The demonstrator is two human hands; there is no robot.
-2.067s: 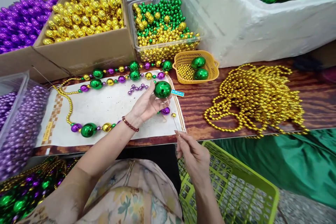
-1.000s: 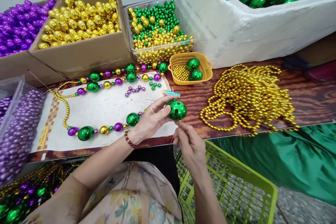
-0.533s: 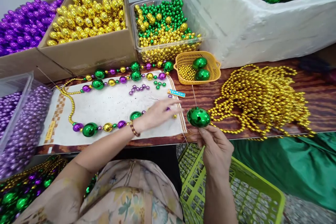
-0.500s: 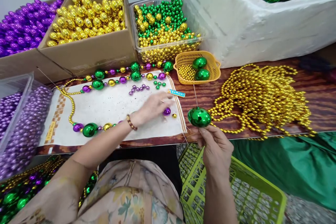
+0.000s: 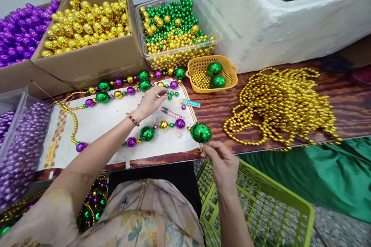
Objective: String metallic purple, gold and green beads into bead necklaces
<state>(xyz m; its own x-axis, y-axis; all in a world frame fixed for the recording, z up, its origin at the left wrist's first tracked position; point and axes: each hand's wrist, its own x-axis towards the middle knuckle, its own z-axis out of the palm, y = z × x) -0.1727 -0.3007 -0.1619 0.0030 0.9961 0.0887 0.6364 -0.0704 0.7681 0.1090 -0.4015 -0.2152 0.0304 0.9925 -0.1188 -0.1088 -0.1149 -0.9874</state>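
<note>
My left hand (image 5: pixel 152 101) is over the white cloth, thumb and fingers slightly apart beside several small green beads (image 5: pixel 173 94). It hides most of the small purple beads. My right hand (image 5: pixel 222 158) pinches the underside of a large green bead (image 5: pixel 201 132) at the table's front edge. A strand of purple, gold and green beads (image 5: pixel 147 133) runs along the cloth to that bead. Small scissors (image 5: pixel 171 113) lie between the strand and the small beads. A thin thread or needle shows to the right of the large bead.
A yellow basket (image 5: pixel 213 58) holds gold beads and two large green ones. Gold bead strings (image 5: pixel 284 104) are heaped at right. Cartons (image 5: pixel 92 61), a clear bin (image 5: pixel 176 52) and a foam box (image 5: pixel 261 34) stand behind. A green crate (image 5: pixel 278 189) is below.
My left hand has moved left and away, from the scissors' spot to the small beads. My right hand has brought the large green bead left, to the strand's end, and the strand has shifted right.
</note>
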